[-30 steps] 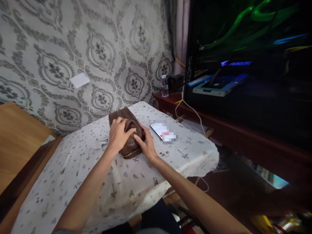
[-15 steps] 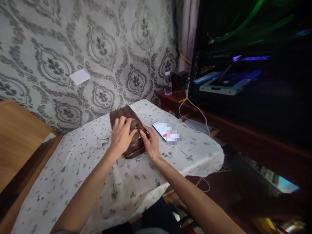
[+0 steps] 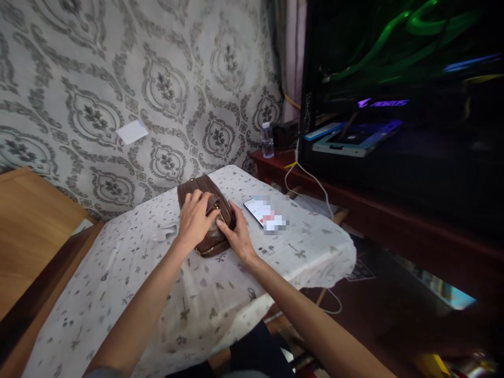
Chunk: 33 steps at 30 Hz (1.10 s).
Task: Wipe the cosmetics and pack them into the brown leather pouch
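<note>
A brown leather bag [image 3: 202, 188] with gold-coloured metal fittings lies on the patterned white cloth [image 3: 153, 286]. My left hand [image 3: 195, 218] rests over its top, fingers curled, with the thumb near a gold clasp [image 3: 216, 206]. Gripping the bag's right side is my right hand [image 3: 238, 233], its thumb close to the same clasp and its fingers partly hidden behind the bag. Both hands are closed on the bag. To the right of my right hand, a phone [image 3: 262, 210] with a lit screen lies on the cloth.
A wooden panel [image 3: 37, 210] stands at the left. Beyond the table are a patterned wall, a water bottle [image 3: 267, 140] on a dark red stand, and a large dark screen [image 3: 394, 173]. A white cable [image 3: 315, 184] hangs by the stand.
The view has shifted slightly. My right thumb has moved a little to the left and down near the clasp; the left hand and bag stay nearly the same.
</note>
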Tool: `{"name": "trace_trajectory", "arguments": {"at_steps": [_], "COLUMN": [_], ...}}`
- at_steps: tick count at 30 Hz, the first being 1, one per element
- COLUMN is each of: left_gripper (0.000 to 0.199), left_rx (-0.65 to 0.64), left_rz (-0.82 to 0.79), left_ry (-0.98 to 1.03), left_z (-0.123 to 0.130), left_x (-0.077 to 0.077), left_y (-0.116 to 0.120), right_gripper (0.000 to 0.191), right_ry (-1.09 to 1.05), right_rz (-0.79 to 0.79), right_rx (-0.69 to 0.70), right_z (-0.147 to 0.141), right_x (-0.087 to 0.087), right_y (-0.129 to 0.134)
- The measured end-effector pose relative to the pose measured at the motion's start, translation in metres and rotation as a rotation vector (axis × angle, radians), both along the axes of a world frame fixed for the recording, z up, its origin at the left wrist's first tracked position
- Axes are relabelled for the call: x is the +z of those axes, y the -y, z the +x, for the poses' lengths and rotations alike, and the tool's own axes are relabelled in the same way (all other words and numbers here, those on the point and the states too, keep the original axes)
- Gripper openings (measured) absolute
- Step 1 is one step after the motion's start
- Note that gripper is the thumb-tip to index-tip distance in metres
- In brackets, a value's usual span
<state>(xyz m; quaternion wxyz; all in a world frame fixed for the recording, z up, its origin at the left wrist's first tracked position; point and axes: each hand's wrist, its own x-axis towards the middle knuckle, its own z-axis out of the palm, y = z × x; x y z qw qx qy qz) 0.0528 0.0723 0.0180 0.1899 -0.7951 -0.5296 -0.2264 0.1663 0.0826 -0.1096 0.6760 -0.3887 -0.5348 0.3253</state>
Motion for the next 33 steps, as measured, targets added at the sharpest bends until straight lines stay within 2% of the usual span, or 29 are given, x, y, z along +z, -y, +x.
{"name": "trace_trajectory", "arguments": {"at_steps": [4, 12, 16, 20, 27, 33], "left_gripper": [0.015, 0.003, 0.008, 0.018, 0.010, 0.011], "left_rx": [-0.016, -0.062, -0.057, -0.111, -0.240, -0.247], "left_rz": [0.024, 0.008, -0.033, -0.086, 0.031, 0.042], "left_ry": [0.083, 0.308, 0.464, 0.629, 0.609, 0.597], "left_z": [0.003, 0.013, 0.013, 0.012, 0.010, 0.008], "left_x": [0.003, 0.006, 0.003, -0.003, -0.016, -0.020], "left_y": [-0.006, -0.007, -0.006, -0.005, 0.003, 0.009], "right_gripper": [0.079, 0.079, 0.078, 0.075, 0.077, 0.076], "right_ry": [0.012, 0.019, -0.008, -0.010, -0.004, 0.000], "right_rz": [-0.072, -0.072, -0.061, -0.059, -0.145, -0.134], "right_rx": [-0.010, 0.001, 0.002, 0.006, 0.074, 0.090], "right_z": [-0.004, -0.003, -0.004, -0.005, -0.002, -0.001], "right_x": [-0.007, -0.008, -0.009, -0.009, -0.001, 0.001], "right_y": [-0.004, -0.008, -0.009, -0.009, -0.002, 0.000]}}
